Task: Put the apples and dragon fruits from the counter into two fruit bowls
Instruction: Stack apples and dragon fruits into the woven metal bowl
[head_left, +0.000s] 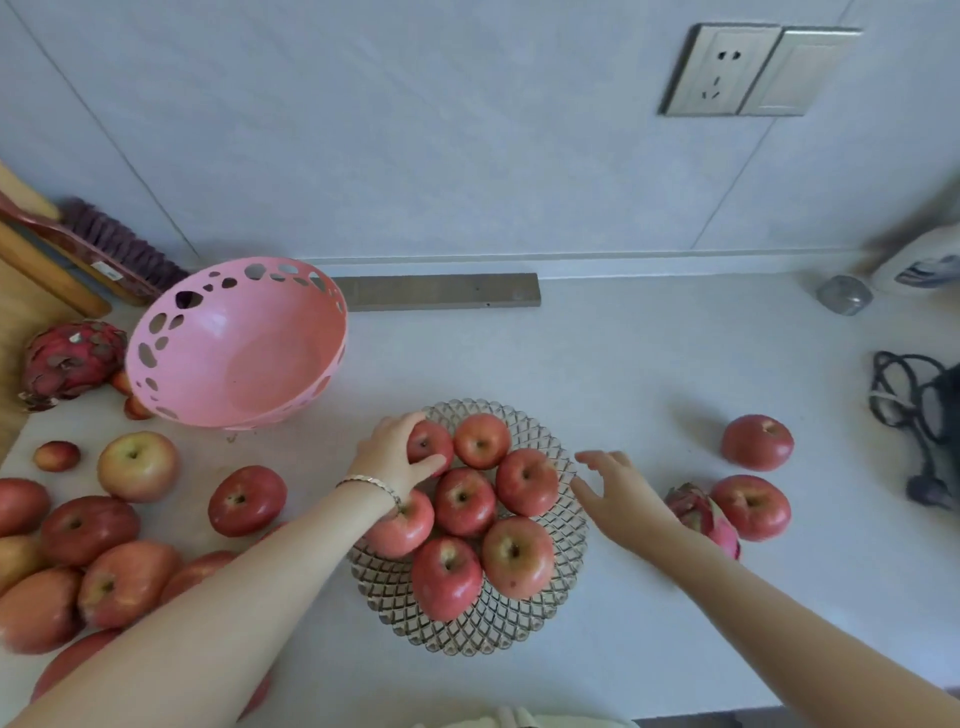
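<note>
Our left hand (400, 452) closes its fingers on an apple (428, 441) at the far rim of the glass bowl (566, 551), seating it beside six others. Our right hand (613, 488) hovers spread and empty beside the bowl. The pink bowl (234, 343) holds nothing; dragon fruits (70, 358) wait on the counter (649, 374).

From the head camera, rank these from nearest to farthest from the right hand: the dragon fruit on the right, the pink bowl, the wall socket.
From the right hand, which hovers open by the glass bowl's right rim:
1. Dragon fruit, just to its right, partly behind the forearm.
2. Pink bowl, up and to the left, tilted on the counter.
3. Wall socket, high on the wall.
</note>
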